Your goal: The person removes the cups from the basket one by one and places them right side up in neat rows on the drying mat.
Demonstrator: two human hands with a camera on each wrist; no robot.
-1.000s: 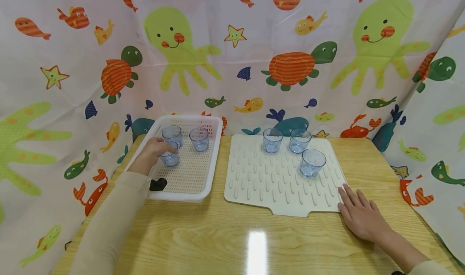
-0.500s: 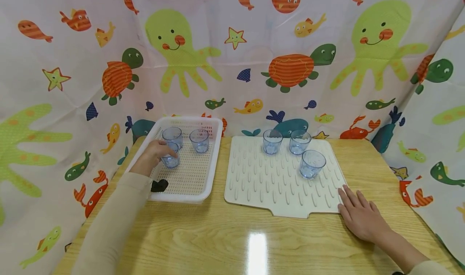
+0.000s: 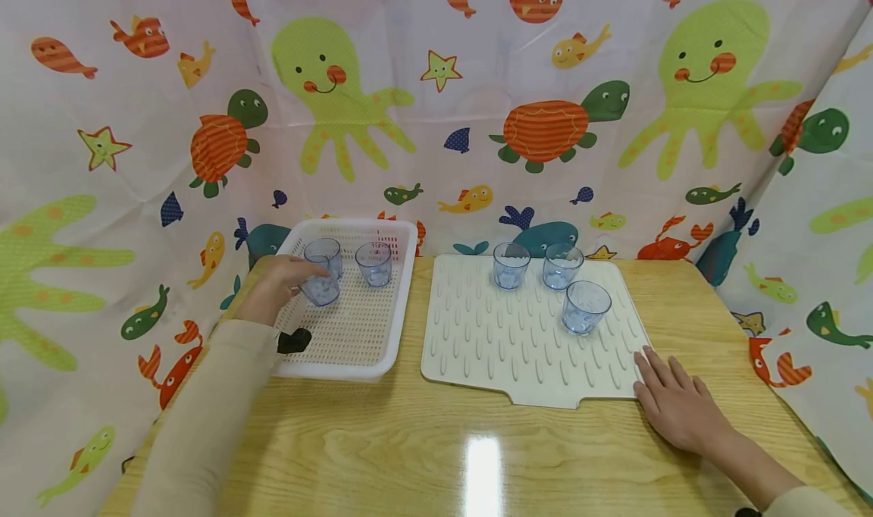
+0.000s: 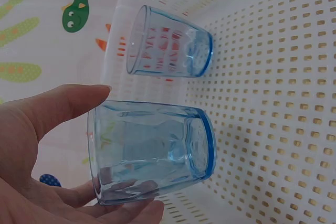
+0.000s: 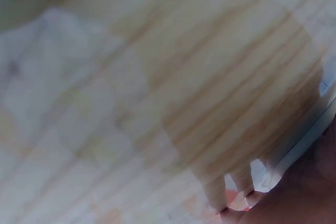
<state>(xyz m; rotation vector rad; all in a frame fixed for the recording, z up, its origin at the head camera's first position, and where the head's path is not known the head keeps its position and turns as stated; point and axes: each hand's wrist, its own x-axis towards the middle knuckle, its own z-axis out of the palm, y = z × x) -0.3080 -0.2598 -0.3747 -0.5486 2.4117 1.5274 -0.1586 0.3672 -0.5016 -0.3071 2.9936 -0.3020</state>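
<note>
The head view is bright and quite evenly lit, with a white patch of glare on the worktop and soft shadow at the basket's front. The left wrist view is greyer, but the nearer glass appears clear. The right wrist view is hazy and strongly blurred.

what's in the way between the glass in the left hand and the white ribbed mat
The basket's right wall stands between the glass in the left hand and the white ribbed mat. Another glass, slightly further back, sits close to that path; nothing else visible blocks it.
</note>
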